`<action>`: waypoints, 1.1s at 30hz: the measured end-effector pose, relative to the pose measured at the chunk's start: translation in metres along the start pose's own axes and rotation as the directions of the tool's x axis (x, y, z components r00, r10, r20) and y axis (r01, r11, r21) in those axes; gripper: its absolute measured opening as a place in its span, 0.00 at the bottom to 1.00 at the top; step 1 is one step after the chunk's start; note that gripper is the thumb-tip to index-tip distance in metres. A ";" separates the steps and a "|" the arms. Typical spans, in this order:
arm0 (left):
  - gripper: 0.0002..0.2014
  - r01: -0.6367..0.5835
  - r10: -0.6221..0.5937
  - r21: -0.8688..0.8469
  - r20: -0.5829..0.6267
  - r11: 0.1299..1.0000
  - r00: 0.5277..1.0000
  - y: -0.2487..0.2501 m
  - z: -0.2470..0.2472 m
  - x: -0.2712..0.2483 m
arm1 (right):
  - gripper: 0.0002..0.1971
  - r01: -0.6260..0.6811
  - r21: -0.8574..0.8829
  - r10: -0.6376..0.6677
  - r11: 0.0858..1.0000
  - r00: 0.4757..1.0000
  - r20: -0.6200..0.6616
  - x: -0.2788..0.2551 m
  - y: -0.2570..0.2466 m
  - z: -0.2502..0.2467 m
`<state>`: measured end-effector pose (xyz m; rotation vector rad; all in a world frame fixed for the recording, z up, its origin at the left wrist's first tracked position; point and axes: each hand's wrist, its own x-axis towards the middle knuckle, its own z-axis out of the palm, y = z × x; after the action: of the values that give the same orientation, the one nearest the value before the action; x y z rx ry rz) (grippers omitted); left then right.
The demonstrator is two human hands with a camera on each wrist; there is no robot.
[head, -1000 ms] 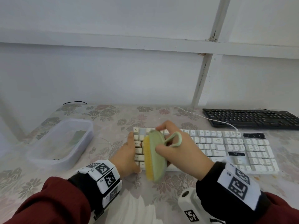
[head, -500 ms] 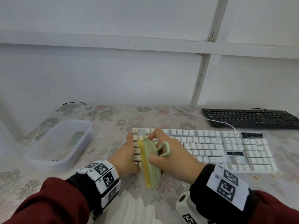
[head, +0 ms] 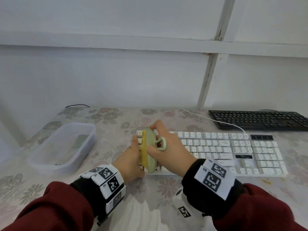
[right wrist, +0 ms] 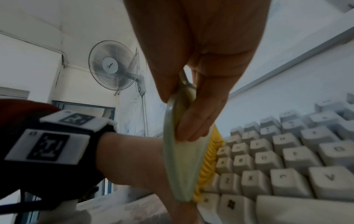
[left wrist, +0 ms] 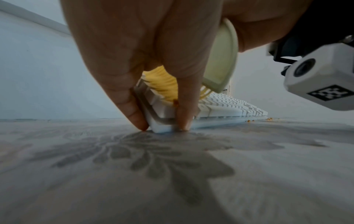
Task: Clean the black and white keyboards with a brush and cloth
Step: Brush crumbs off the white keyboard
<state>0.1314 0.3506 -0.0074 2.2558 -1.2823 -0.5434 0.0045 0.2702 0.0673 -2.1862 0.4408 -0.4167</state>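
Observation:
The white keyboard [head: 216, 150] lies across the flowered table in front of me. My right hand [head: 168, 147] grips a pale green brush [head: 150, 152] with yellow bristles, held on edge, bristles pressed sideways against the leftmost keys. In the right wrist view the right hand [right wrist: 191, 121] pinches the brush [right wrist: 182, 166] beside the keys [right wrist: 287, 166]. My left hand [head: 131, 159] holds the keyboard's near left corner. In the left wrist view two fingertips [left wrist: 184, 121] straddle that corner [left wrist: 220, 110], below the brush [left wrist: 220, 63]. The black keyboard [head: 256, 120] lies at the far right.
A clear plastic tub [head: 63, 147] with something green inside stands at the left. A white cloth [head: 141, 217] lies at the near edge between my forearms. Small orange crumbs [left wrist: 250, 120] sit on the table by the keyboard's front edge. A white wall closes off the back.
The brush has shifted left to the keyboard's left end and slid away from me toward the top row. My left hand has stayed on the corner.

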 end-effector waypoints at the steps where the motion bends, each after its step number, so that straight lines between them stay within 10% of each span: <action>1: 0.60 -0.008 0.008 0.001 0.002 1.000 1.000 0.000 0.000 0.000 | 0.16 -0.002 -0.013 0.002 1.000 0.999 0.033 -0.003 0.000 0.001; 5: 0.62 -0.013 0.013 -0.011 0.007 1.000 1.000 -0.003 0.002 0.003 | 0.16 -0.047 0.031 0.042 0.998 0.990 0.131 -0.005 -0.001 -0.014; 10: 0.63 0.034 -0.034 0.052 0.005 0.998 0.999 -0.001 0.001 0.001 | 0.16 -0.027 0.181 0.036 0.983 0.998 -0.045 0.001 -0.005 -0.019; 17: 0.63 -0.012 0.012 0.004 -0.011 1.000 1.000 -0.003 0.002 0.002 | 0.18 -0.106 0.077 0.087 0.991 0.972 0.219 -0.010 -0.006 -0.024; 33: 0.62 0.043 -0.043 -0.060 -0.009 0.997 0.999 0.006 -0.002 -0.003 | 0.14 0.017 -0.051 -0.031 0.999 0.954 -0.300 -0.006 -0.011 -0.040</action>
<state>0.1268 0.3514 -0.0022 2.2387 -1.1991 -0.5769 -0.0165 0.2521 0.0990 -2.1821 0.5944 -0.7656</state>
